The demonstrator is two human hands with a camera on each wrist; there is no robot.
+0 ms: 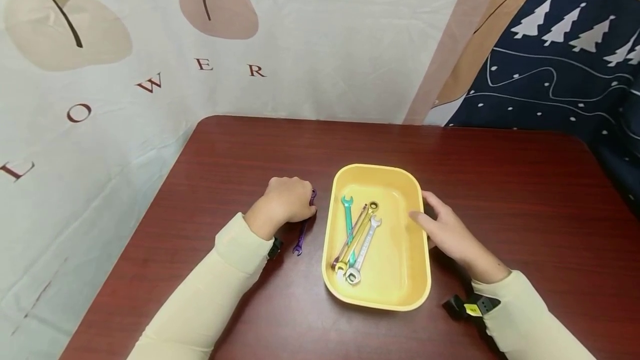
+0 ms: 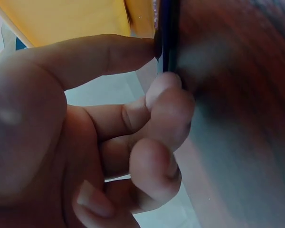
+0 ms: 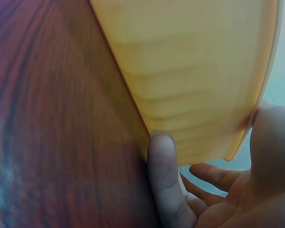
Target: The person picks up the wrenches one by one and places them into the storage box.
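Note:
A purple wrench (image 1: 301,238) is at the table's middle, left of a yellow plastic bin (image 1: 398,263). My left hand (image 1: 289,200) is over its upper part; in the left wrist view the thumb and fingertips pinch the dark wrench shaft (image 2: 168,42). Whether the wrench touches the table is unclear. My right hand (image 1: 452,235) holds the bin's right side, thumb over the rim and fingers against the outer wall (image 3: 180,80). Inside the bin lie a green wrench (image 1: 348,218), a gold wrench (image 1: 361,235), a silver wrench (image 1: 367,246) and a thin reddish wrench (image 1: 350,238).
The reddish-brown wooden table (image 1: 240,149) ends at a back edge against a printed cloth (image 1: 325,43). A dark blue cloth with white trees (image 1: 550,82) hangs at the right. A black wrist device (image 1: 472,307) is on the right wrist.

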